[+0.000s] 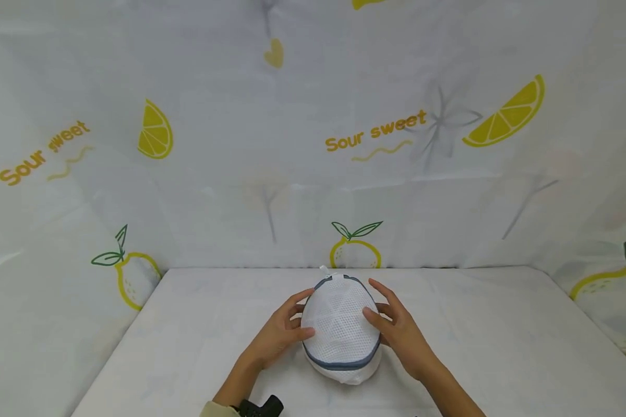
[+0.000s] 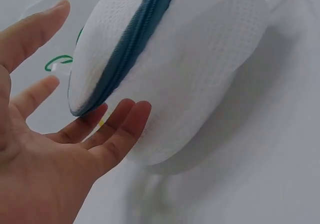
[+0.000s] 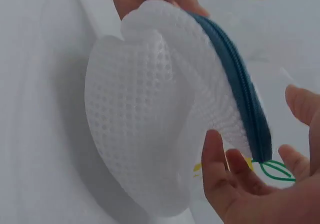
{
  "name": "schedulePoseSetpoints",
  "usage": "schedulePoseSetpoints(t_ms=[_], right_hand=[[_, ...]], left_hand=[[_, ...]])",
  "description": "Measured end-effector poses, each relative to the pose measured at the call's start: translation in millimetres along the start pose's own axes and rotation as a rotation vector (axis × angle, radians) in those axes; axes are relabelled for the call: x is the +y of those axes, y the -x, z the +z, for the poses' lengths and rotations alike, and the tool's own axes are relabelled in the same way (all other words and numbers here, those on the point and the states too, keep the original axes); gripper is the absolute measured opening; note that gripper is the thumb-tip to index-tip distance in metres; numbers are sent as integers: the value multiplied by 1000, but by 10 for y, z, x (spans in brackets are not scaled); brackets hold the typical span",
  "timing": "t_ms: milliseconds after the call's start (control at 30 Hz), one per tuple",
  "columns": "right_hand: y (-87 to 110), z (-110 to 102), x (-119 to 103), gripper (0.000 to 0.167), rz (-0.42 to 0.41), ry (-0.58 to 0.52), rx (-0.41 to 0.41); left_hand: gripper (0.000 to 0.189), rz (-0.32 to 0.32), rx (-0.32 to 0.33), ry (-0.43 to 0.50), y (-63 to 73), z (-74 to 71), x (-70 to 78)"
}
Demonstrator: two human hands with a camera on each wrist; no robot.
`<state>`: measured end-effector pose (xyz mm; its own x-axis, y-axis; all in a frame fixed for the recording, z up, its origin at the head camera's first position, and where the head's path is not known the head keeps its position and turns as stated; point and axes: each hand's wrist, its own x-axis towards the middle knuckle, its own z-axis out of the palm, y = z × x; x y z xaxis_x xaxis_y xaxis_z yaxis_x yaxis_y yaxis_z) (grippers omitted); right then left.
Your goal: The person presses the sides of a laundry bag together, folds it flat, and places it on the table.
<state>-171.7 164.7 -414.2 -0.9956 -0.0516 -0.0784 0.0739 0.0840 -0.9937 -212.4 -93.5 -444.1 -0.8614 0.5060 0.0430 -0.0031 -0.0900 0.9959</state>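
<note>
A pale cloth backdrop [image 1: 214,116] printed with lemons and "Sour sweet" lettering hangs behind a white-covered table [image 1: 188,347]. From where I stand, the white mesh bag [image 1: 341,318] is near the table's middle, between the two hands, its blue zipper band [image 1: 339,366] running round the rim and a small whitish tab [image 1: 323,270] poking up at the far end.

The left hand [image 1: 279,333] is spread and relaxed along one side, thumb at the bag's upper edge; the right hand [image 1: 403,330] mirrors it, fingers loosely bent, not clenched. Neither seems to grip hard; I can't tell how firmly each finger touches.

Steadying the bag looks like the step in hand, and a light, even touch should suit it. The mesh looks soft, and a deep crease shows on its side from the right wrist, so squeezing could cave it in further. I'd support it low with the fingers, guide the stiffer-looking band with the thumbs, and match the pressure on both sides, lest it tip.
</note>
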Motion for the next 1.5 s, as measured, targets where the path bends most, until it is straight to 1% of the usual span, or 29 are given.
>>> schedulePoseSetpoints(t_ms=[67, 133, 200, 333, 400, 500, 567, 633, 733, 800, 867, 933, 1000, 1067, 1100, 1133, 1300, 1333, 1367, 1433, 1467, 1500], right_hand=[[78, 19, -38, 60, 47, -29, 76], [166, 45, -61, 65, 93, -83, 149], [258, 72, -64, 69, 133, -153, 203], [415, 136, -47, 62, 180, -266, 257], [480, 184, -38, 61, 198, -319, 288], [564, 267, -12, 65, 204, -381, 356], [619, 323, 16, 67, 206, -408, 410], [668, 373, 64, 67, 223, -422, 451], [722, 443, 178, 64, 269, -442, 498], [747, 485, 297, 64, 293, -464, 520], [756, 531, 455, 67, 324, -478, 553], [783, 575, 614, 76, 345, -485, 552], [841, 619, 730, 86, 346, -501, 511], [903, 661, 794, 96, 342, -518, 465], [925, 680, 822, 97, 338, -532, 447], [916, 687, 903, 96, 332, -546, 442], [977, 775, 676, 97, 316, -595, 484], [994, 780, 619, 99, 306, -614, 479], [1038, 795, 501, 101, 299, -632, 465], [1053, 794, 502, 101, 288, -683, 433], [1057, 796, 505, 98, 285, -707, 426], [1055, 799, 508, 91, 282, -732, 428]], left_hand=[[75, -13, 16, -87, -43, -59, 56], [72, -15, 28, -165, -111, -113, 118], [69, -12, 28, -215, -203, -157, 182], [67, 2, 7, -244, -424, -221, 312], [64, 11, -3, -234, -541, -249, 368], [61, 19, -35, -225, -699, -278, 449], [60, 7, -69, -216, -788, -294, 496], [60, -15, -101, -229, -852, -312, 542], [57, -54, -110, -268, -907, -344, 602], [56, -69, -115, -299, -926, -355, 634], [55, -69, -137, -310, -953, -347, 649], [56, -61, -175, -315, -981, -320, 654], [57, -52, -208, -321, -1008, -289, 647], [54, -52, -226, -328, -1027, -261, 639], [52, -51, -231, -333, -1033, -251, 633], [51, -51, -235, -337, -1036, -245, 629], [51, -52, -251, -348, -1032, -225, 602], [51, -51, -259, -348, -1028, -219, 598], [52, -51, -266, -352, -1025, -212, 593], [53, -46, -286, -362, -1018, -195, 588], [52, -43, -291, -365, -1017, -188, 583], [51, -38, -292, -367, -1017, -179, 582]])
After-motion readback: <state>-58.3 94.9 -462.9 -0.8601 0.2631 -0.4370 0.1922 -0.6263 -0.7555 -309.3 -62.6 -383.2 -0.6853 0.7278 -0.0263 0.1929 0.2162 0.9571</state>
